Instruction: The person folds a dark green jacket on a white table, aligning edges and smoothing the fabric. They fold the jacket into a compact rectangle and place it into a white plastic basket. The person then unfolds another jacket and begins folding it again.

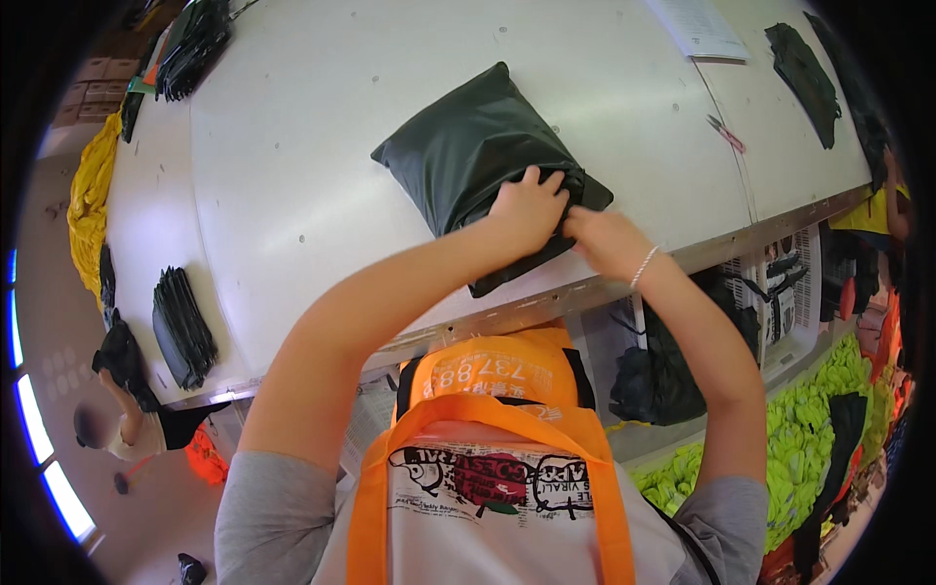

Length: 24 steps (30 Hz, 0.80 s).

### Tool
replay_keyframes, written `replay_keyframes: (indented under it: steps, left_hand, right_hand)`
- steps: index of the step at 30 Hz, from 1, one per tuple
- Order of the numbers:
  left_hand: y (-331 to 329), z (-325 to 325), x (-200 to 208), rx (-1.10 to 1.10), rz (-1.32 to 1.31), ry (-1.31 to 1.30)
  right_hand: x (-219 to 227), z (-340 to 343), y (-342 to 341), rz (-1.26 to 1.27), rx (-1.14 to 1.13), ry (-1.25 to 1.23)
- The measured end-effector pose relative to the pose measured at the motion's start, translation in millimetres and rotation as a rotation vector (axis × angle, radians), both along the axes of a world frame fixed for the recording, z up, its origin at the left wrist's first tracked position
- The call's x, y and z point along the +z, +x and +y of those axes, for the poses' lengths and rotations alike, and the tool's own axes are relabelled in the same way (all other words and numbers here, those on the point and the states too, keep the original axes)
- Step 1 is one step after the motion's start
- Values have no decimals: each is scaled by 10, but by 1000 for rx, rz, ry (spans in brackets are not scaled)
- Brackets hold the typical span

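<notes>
A puffy, square, dark green-black fabric pouch (pixel 468 136) lies at an angle on the white table in front of me. My left hand (pixel 531 208) rests on its near right part, with bent fingers gripping a fold of the cloth. Just to the right, my right hand (pixel 606 241) pinches the pouch's near edge, close to a corner flap that sticks out. Both hands are nearly touching. The thumb of the left hand and the fingertips of the right are partly hidden by cloth.
Red-handled thread snips (pixel 727 135) lie right of the pouch on the table (pixel 292 175). Stacks of dark folded pieces (pixel 183 327) sit at the left. Paper sheets (pixel 697 27) lie at the far right. Lime-green cloth (pixel 790 448) is heaped below right. Another person (pixel 127 419) is at the left.
</notes>
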<state>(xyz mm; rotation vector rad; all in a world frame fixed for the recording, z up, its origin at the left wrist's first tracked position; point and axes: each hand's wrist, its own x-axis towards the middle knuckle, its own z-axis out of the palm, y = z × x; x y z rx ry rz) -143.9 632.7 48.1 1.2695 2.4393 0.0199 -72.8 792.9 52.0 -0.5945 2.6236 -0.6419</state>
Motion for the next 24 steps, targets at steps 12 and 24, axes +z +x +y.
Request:
replay_keyframes:
  steps: [12, 24]
  left_hand:
    - [98, -49, -417, 234, 237, 565]
    - [-338, -729, 325, -244, -170, 806]
  right_hand:
    - [-242, -913, 562, 173, -284, -495]
    - [0, -289, 471, 105, -423, -642]
